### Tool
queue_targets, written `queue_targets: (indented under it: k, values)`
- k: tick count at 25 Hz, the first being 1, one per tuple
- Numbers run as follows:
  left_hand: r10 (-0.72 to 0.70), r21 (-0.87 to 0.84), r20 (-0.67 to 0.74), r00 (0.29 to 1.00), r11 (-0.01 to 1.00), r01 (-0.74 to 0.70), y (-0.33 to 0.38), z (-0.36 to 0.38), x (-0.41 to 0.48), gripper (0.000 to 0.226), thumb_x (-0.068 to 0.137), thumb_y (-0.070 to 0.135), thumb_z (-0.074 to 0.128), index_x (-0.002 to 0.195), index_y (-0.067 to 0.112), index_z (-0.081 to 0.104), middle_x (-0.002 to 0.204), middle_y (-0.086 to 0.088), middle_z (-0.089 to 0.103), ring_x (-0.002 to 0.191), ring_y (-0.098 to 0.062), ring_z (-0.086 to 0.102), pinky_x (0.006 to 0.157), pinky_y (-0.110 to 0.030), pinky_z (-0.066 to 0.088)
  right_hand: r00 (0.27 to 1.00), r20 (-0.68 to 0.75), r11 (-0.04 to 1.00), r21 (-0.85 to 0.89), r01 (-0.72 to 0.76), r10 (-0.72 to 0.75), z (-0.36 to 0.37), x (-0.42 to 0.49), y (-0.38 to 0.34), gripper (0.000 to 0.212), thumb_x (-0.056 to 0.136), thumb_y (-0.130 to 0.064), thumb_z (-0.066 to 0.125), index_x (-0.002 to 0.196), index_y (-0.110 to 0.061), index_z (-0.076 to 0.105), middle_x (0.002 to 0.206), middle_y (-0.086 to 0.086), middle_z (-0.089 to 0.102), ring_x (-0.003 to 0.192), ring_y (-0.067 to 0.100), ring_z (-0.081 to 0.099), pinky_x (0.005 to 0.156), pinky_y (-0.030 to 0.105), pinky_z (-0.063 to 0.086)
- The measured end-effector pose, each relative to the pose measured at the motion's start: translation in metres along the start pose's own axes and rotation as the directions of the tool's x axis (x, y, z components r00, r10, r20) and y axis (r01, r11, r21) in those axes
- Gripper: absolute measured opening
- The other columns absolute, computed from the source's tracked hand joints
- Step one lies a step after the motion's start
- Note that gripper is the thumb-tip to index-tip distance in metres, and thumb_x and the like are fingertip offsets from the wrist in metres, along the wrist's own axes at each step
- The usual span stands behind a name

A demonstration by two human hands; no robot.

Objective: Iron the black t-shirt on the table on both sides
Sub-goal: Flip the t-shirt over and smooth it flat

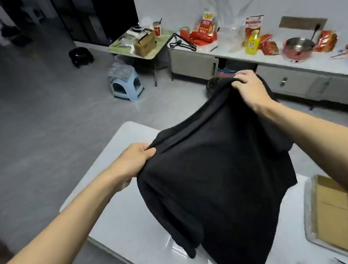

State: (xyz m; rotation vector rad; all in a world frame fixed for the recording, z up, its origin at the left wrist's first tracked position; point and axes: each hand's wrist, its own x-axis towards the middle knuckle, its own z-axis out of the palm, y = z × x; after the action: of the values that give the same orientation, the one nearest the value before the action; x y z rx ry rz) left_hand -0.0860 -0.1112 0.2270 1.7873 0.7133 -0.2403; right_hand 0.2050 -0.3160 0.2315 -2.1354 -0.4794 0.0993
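The black t-shirt (216, 179) hangs stretched in the air above the white table (121, 212), its lower part draping down onto the tabletop. My left hand (134, 162) grips one upper edge of the shirt at the left. My right hand (250, 88) grips the other upper edge, higher and farther away. No iron is in view.
A flat cardboard piece on a metal tray (337, 218) lies at the table's right edge. A long low cabinet (295, 73) with snack bags, a yellow bottle and a pan stands along the wall. A blue stool (126, 84) and a small folding table (144, 43) stand on the floor beyond.
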Motion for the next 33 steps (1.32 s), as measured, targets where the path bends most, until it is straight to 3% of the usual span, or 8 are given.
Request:
queue_targets:
  k: [8, 12, 15, 18, 20, 23, 29, 33]
  values:
    - [-0.512, 0.053, 0.044, 0.858, 0.859, 0.509, -0.354, -0.009, 0.213, 0.023, 0.098, 0.01, 0.047, 0.088, -0.003, 0.063, 0.077, -0.012, 0.066, 0.069, -0.023, 0.066, 0.072, -0.032, 0.06, 0.88, 0.426, 0.928, -0.37, -0.042, 0.21, 0.408, -0.003, 0.234, 0.03, 0.095, -0.028, 0.049, 0.116, -0.018, 0.067, 0.142, 0.001, 0.043, 0.129, 0.019, 0.041, 0.111, 0.031, 0.028]
    - [-0.594, 0.438, -0.081, 0.8, 0.7, 0.564, -0.442, -0.021, 0.249, 0.015, 0.088, 0.012, 0.049, 0.078, 0.007, 0.059, 0.072, -0.005, 0.064, 0.071, -0.023, 0.062, 0.062, -0.029, 0.045, 0.763, 0.641, 0.939, -0.308, 0.155, 0.085, 0.514, -0.062, 0.263, 0.038, 0.096, -0.03, 0.052, 0.132, -0.021, 0.057, 0.154, 0.002, 0.028, 0.135, 0.024, 0.036, 0.112, 0.033, 0.029]
    - [-0.368, 0.633, -0.208, 0.906, 0.656, 0.412, -0.43, -0.014, 0.265, 0.023, 0.092, 0.018, 0.05, 0.114, 0.017, 0.055, 0.115, -0.005, 0.058, 0.103, -0.023, 0.058, 0.077, -0.032, 0.045, 0.857, 0.511, 0.938, -0.257, 0.232, -0.072, 0.499, -0.066, 0.271, 0.05, 0.089, -0.017, 0.056, 0.137, -0.023, 0.048, 0.151, -0.004, 0.029, 0.122, 0.02, 0.048, 0.096, 0.033, 0.047]
    - [-0.054, 0.486, -0.248, 0.967, 0.857, 0.172, -0.385, 0.018, 0.324, 0.052, 0.093, 0.025, 0.059, 0.141, 0.014, 0.04, 0.142, -0.007, 0.042, 0.126, -0.022, 0.044, 0.1, -0.035, 0.042, 0.992, 0.112, 0.892, -0.451, -0.003, 0.06, 0.447, -0.031, 0.309, 0.05, 0.087, -0.018, 0.058, 0.135, -0.016, 0.047, 0.142, 0.005, 0.038, 0.116, 0.026, 0.05, 0.093, 0.038, 0.047]
    - [0.041, 0.47, -0.173, 0.984, 0.882, 0.046, -0.362, 0.043, 0.378, 0.066, 0.089, 0.038, 0.066, 0.143, 0.015, 0.039, 0.144, -0.005, 0.043, 0.131, -0.023, 0.042, 0.107, -0.039, 0.039, 0.932, -0.073, 0.79, -0.509, -0.342, 0.356, 0.416, 0.003, 0.353, 0.061, 0.087, -0.033, 0.064, 0.139, -0.012, 0.042, 0.139, 0.014, 0.041, 0.123, 0.033, 0.045, 0.102, 0.043, 0.039]
    - [0.02, 0.537, -0.154, 0.988, 0.841, 0.067, -0.348, 0.065, 0.445, 0.072, 0.086, 0.05, 0.067, 0.141, 0.013, 0.04, 0.141, -0.011, 0.044, 0.129, -0.029, 0.042, 0.106, -0.042, 0.038, 0.783, 0.035, 0.742, -0.349, -0.573, 0.621, 0.399, 0.025, 0.394, 0.055, 0.084, -0.039, 0.07, 0.128, -0.01, 0.052, 0.124, 0.011, 0.058, 0.115, 0.031, 0.055, 0.098, 0.042, 0.044]
    - [0.13, 0.663, -0.183, 0.974, 0.749, 0.025, -0.349, 0.065, 0.475, 0.028, 0.098, 0.034, 0.055, 0.114, 0.011, 0.06, 0.12, -0.013, 0.052, 0.106, -0.029, 0.051, 0.093, -0.039, 0.042, 0.971, -0.152, 0.957, -0.198, -0.212, 0.184, 0.392, 0.074, 0.366, 0.021, 0.088, -0.029, 0.06, 0.107, -0.022, 0.065, 0.098, -0.006, 0.066, 0.094, 0.018, 0.061, 0.088, 0.038, 0.048]
    - [0.31, 0.656, -0.352, 0.883, 0.755, -0.004, -0.327, 0.084, 0.471, 0.033, 0.092, 0.017, 0.06, 0.122, 0.008, 0.053, 0.13, -0.017, 0.047, 0.115, -0.033, 0.048, 0.098, -0.043, 0.041, 0.978, -0.136, 0.945, -0.264, -0.192, 0.16, 0.359, 0.058, 0.385, 0.046, 0.094, -0.027, 0.049, 0.14, -0.028, 0.045, 0.132, -0.001, 0.052, 0.121, 0.018, 0.048, 0.107, 0.036, 0.036]
